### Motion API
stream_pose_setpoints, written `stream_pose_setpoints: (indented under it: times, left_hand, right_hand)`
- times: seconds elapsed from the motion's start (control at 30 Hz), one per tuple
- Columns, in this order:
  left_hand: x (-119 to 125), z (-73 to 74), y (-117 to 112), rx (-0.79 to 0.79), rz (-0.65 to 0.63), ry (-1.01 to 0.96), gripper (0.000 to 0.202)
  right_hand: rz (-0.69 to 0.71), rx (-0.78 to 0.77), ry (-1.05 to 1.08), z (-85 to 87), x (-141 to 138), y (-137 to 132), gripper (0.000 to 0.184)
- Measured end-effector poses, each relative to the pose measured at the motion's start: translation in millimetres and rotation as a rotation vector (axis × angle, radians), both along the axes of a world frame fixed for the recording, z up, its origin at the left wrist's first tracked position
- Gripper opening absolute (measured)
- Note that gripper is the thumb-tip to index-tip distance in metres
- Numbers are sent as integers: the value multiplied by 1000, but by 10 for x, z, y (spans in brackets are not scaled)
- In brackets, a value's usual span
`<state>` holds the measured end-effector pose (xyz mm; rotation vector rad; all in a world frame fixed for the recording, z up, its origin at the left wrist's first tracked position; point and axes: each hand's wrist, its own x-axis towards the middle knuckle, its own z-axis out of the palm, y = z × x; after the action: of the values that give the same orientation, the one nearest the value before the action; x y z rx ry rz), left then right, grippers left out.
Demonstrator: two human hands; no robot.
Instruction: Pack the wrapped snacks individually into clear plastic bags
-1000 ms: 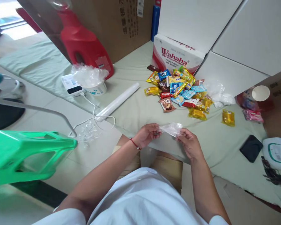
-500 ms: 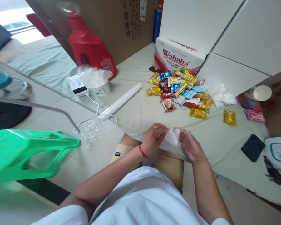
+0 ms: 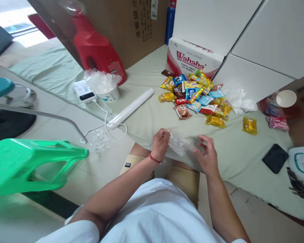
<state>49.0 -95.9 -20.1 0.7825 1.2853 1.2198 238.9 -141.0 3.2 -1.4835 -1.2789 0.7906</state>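
Note:
My left hand (image 3: 160,144), with a red cord round the wrist, pinches the upper edge of a small clear plastic bag (image 3: 177,143) over my lap. My right hand (image 3: 206,154) is at the bag's other side, fingers curled on the thin film, which is spread between the two hands. Beyond them, on the pale green sheet (image 3: 152,118), lies a heap of wrapped snacks (image 3: 195,96) in yellow, blue and red wrappers. One yellow packet (image 3: 249,125) lies apart to the right.
A roll of clear bags (image 3: 129,108) and a tub stuffed with plastic (image 3: 103,86) lie left, beside a red jug (image 3: 95,47). A Wahaha carton (image 3: 192,60) and white boxes stand behind. A green stool (image 3: 32,165) is at left, a black phone (image 3: 275,158) at right.
The crumpled bag has been pulled apart: my hands moved away from each other, the left lifting its edge, and the film now stretches open between them.

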Motion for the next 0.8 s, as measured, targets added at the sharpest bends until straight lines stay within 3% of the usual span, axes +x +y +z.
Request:
stream_pose_setpoints:
  times: [0.03,0.1,0.17,0.27,0.43,0.53,0.67,0.8]
  left_hand:
    - [20,2,-13,14,-27,17,39]
    - [41,14,-26,40,-108,21,45]
    - [11,40,0,46,-205,-10,50]
    - [-128,100,113,8,-290,-37,51]
    - [-344,185,137,-7,-73,90,40]
    - [-350,222,-115,-3,-104,162,48]
    - [-241,280,-487,308,-198,463,37]
    - [-59,260,-484,540,-289,666,35]
  right_hand:
    - [70,27,-81,30,-42,11,55]
    - [170,5,-132,64,-106,60,43]
    - [174,-81,2,57,-114,118,30]
    - [130,-258,295,19,-49,167,41]
    - [41,-345,486,15,-37,154,50]
    - [-35,-325,579,29,-99,152,52]
    - [-72,-333,649,62,-170,158,52]
    - [-11,-347,626,106,-236,138,57]
